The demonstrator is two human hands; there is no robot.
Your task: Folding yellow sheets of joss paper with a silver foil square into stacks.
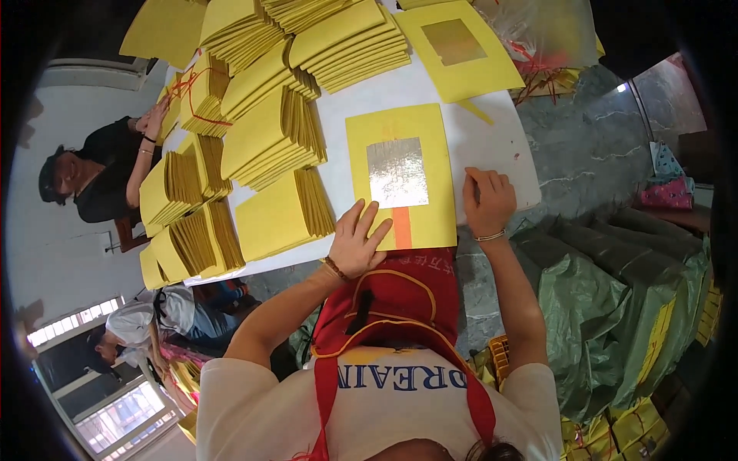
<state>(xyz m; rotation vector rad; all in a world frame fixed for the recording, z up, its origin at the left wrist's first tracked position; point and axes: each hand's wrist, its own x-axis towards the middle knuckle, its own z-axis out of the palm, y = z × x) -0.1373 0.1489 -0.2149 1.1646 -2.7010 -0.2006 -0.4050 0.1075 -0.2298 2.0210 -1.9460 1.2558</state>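
In front of me a yellow paper sheet [440, 165] lies flat at the table's near edge. A shiny silver foil rectangle [397, 172] sits on its middle, with an orange strip [402, 229] running below the foil toward me. My left hand [358, 240] rests on the sheet's lower left corner, fingers spread and stretched beside the foil. Just right of the sheet, my right hand [490, 203] hovers or rests over the white table [503, 157]; its fingers are curled and pressed together, and whatever may be between them is hidden.
Folded yellow paper stacks [273, 142] cover the table's left and far side, some tied with red string [201, 96]. Another yellow sheet with a gold rectangle [453, 42] lies at the far right. One person [108, 165] works at left, another [165, 323] farther back. Green sacks [584, 307] stand right.
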